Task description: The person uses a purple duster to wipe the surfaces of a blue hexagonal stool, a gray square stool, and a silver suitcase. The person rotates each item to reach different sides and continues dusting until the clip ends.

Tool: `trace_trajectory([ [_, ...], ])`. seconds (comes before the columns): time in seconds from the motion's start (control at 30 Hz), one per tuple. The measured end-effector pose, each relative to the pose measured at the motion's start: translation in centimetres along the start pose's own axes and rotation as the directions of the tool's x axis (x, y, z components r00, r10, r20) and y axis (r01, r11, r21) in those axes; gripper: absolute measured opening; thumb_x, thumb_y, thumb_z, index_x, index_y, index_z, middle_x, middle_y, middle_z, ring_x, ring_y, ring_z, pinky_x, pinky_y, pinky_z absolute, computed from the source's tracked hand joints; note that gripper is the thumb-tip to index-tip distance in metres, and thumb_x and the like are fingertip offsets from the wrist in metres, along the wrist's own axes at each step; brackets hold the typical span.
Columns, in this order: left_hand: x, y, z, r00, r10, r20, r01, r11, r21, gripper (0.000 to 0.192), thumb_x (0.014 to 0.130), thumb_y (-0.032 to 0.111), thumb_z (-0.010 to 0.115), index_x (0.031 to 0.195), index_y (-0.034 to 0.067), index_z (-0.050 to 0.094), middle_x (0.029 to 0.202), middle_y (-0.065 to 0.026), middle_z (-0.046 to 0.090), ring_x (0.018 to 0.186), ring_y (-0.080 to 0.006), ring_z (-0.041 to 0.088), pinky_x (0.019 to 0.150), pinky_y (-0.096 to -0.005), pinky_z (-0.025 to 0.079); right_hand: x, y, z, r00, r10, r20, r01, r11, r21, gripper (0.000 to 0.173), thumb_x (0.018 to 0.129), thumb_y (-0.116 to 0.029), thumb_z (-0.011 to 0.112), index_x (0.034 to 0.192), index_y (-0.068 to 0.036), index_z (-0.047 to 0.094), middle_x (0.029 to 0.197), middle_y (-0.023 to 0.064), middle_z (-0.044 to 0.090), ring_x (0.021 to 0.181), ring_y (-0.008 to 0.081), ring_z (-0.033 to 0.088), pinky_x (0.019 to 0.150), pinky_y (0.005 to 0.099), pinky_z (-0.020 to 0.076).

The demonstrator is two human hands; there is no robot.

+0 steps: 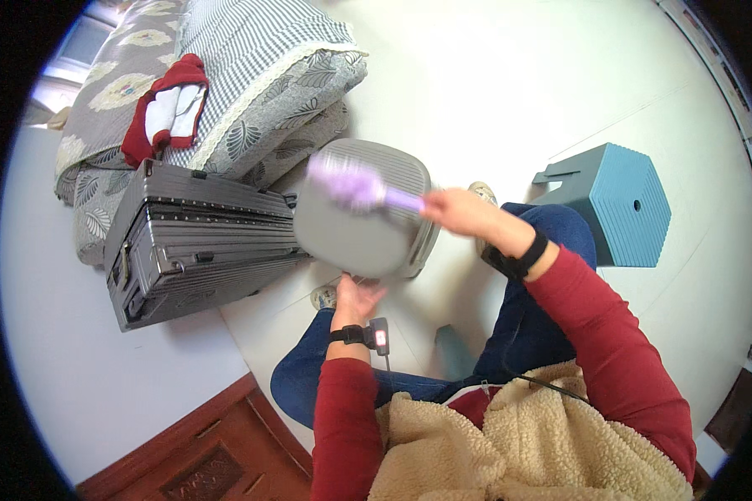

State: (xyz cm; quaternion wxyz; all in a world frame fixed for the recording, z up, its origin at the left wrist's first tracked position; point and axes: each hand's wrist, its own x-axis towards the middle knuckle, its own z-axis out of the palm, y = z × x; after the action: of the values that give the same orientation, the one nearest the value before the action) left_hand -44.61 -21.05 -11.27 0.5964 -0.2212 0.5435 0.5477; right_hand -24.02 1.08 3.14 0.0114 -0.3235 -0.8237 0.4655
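Note:
Before me stands a grey plastic stool (357,238) with a smooth flat face and ribbed sides. My right hand (454,213) grips the handle of a purple fluffy duster (351,181), whose head is blurred over the stool. My left hand (356,297) is at the stool's near edge, palm up with fingers apart; its fingertips are partly hidden, so whether they bear on the stool I cannot tell.
A dark grey ribbed suitcase (207,250) stands left of the stool. Behind it, a bed with patterned covers (269,69) holds a red and white garment (175,113). A blue-grey plastic stool (630,206) lies to the right. A wooden door (225,451) is at lower left.

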Motion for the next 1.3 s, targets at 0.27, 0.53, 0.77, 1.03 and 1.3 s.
trace_trajectory([
  [0.27, -3.3, 2.1, -0.2, 0.988, 0.124, 0.09, -0.126, 0.992, 0.024, 0.099, 0.092, 0.074, 0.032, 0.153, 0.0, 0.005, 0.158, -0.0218, 0.015, 0.144, -0.0391, 0.022, 0.112, -0.0609, 0.023, -7.4, -0.2, 2.8, 0.953, 0.106, -0.285, -0.084, 0.993, 0.089, 0.036, 0.095, -0.03, 0.056, 0.126, -0.012, 0.063, 0.084, 0.0152, 0.069, 0.077, 0.0286, 0.067, 0.073, 0.04, 0.0532],
  [0.53, -3.1, 2.0, -0.6, 0.979, 0.163, 0.12, -0.153, 0.984, -0.091, 0.107, 0.083, 0.076, 0.05, 0.155, 0.008, 0.009, 0.158, -0.0208, 0.015, 0.146, -0.0364, 0.017, 0.115, -0.0597, 0.013, -9.8, -1.0, 4.1, 0.974, 0.158, -0.161, -0.141, 0.984, 0.108, 0.036, 0.093, -0.025, 0.059, 0.128, -0.014, 0.063, 0.082, 0.0125, 0.068, 0.073, 0.0207, 0.064, 0.073, 0.034, 0.0516],
  [0.77, -1.2, 1.4, -1.4, 0.945, 0.271, 0.181, -0.251, 0.96, -0.124, 0.105, 0.083, 0.073, 0.056, 0.152, 0.004, 0.018, 0.152, -0.0162, 0.03, 0.138, -0.0331, 0.033, 0.111, -0.0539, 0.027, -10.5, -2.2, 5.9, 0.986, 0.155, 0.059, -0.16, 0.984, 0.076, 0.036, 0.094, -0.02, 0.057, 0.13, -0.012, 0.061, 0.076, 0.0127, 0.064, 0.068, 0.0163, 0.058, 0.067, 0.0334, 0.0492],
  [1.03, 0.3, 1.6, -2.2, 0.947, 0.272, 0.172, -0.231, 0.947, -0.224, 0.117, 0.065, 0.071, 0.076, 0.148, 0.004, 0.026, 0.134, -0.0123, 0.04, 0.122, -0.0296, 0.04, 0.112, -0.0474, 0.023, -10.4, -4.3, 6.5, 0.941, 0.328, 0.088, -0.339, 0.922, 0.187, 0.037, 0.097, -0.019, 0.056, 0.131, -0.005, 0.059, 0.076, 0.0034, 0.061, 0.067, 0.0117, 0.056, 0.062, 0.028, 0.0464],
  [1.3, 0.8, 1.2, -1.6, 0.972, 0.236, 0.018, -0.227, 0.951, -0.208, 0.086, 0.062, 0.07, 0.079, 0.119, 0.011, 0.052, 0.105, -0.0049, 0.045, 0.09, -0.0183, 0.04, 0.091, -0.0379, 0.033, -10.0, -5.2, 5.9, 0.964, 0.266, -0.006, -0.264, 0.959, 0.105, 0.034, 0.096, -0.017, 0.057, 0.127, -0.003, 0.061, 0.08, 0.0051, 0.064, 0.074, 0.0129, 0.058, 0.069, 0.0275, 0.0487],
])
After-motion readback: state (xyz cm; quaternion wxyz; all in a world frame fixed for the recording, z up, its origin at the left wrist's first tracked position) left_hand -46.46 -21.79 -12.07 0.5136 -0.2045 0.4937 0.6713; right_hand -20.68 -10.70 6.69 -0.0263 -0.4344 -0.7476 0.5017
